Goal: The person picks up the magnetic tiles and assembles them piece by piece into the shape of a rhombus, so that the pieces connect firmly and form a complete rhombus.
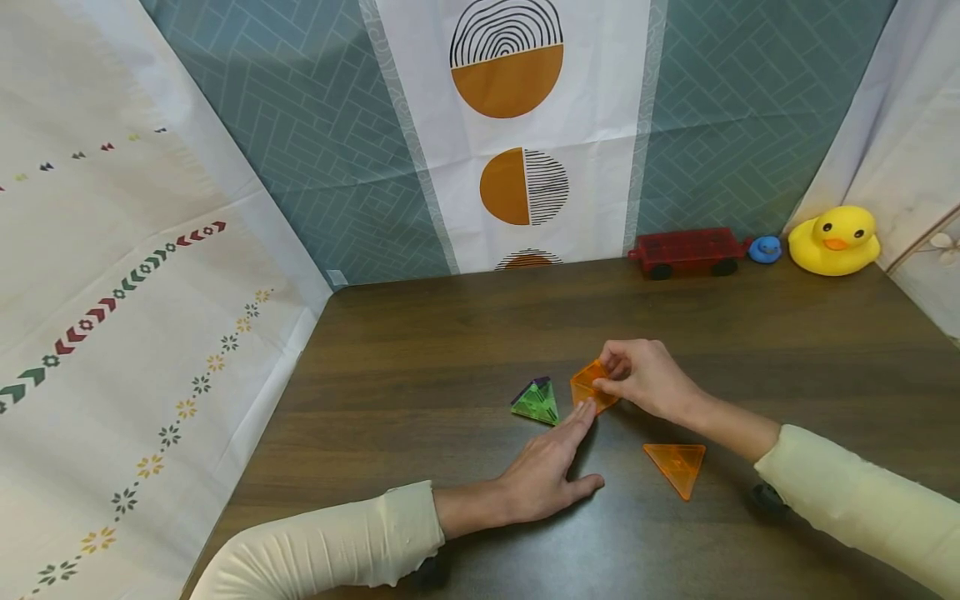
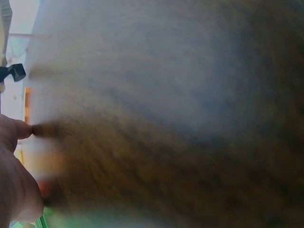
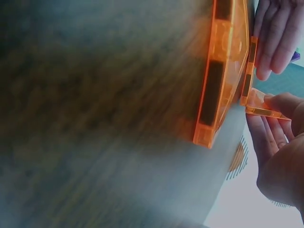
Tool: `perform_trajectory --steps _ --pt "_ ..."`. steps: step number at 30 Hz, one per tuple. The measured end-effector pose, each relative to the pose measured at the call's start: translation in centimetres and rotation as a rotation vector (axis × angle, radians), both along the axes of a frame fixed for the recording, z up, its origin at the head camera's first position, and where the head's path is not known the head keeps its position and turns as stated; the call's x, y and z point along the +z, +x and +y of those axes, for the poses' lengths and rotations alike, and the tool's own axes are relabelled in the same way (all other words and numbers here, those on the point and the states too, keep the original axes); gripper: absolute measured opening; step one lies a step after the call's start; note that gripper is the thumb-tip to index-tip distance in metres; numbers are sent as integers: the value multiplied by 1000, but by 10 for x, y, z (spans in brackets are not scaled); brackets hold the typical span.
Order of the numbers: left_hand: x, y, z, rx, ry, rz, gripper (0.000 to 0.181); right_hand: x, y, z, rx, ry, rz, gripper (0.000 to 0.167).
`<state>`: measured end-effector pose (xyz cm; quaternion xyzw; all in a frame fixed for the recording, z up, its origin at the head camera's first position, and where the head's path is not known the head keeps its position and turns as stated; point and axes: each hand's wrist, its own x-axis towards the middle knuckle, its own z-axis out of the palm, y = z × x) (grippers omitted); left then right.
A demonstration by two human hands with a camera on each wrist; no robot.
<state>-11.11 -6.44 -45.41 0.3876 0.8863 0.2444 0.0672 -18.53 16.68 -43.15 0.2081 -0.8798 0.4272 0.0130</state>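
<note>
Right hand (image 1: 651, 381): centre right of the frame; thumb and fingers pinch the raised orange tile.
Left hand (image 1: 543, 477): lower centre; fingers extended, tips at the lower edge of the flat orange tile.
Desk (image 1: 420, 333): brown, wood-grained, spanning the middle and lower frame.
Red wagon (image 1: 690, 250): upper right, along the far edge.
Yellow duck (image 1: 834, 242): far right of that row.
Loose orange triangle (image 1: 678, 468): lower right of centre, lying flat, apart from the other orange tiles and not yet joined.
Orange pair: just right of centre; the raised orange tile (image 3: 266, 112) meets the flat orange tile (image 3: 250, 71) at an angle. Judged partly assembled; whether the edges grip unaided cannot be told.
Green-and-purple piece (image 1: 537, 402): centre, just left of the pair; its panels stand together in a small peak, judged already built.
Blue duck (image 1: 765, 249): upper right, between wagon and yellow duck; smallest item labelled.
</note>
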Motion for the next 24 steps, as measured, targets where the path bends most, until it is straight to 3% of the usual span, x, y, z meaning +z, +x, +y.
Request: perform_trajectory --steps 17,24 --pt "1 1 1 2 -18 8 92 -6 0 -3 23 26 94 27" --pt "2 0 1 0 -19 1 92 -6 0 -4 25 48 91 26"
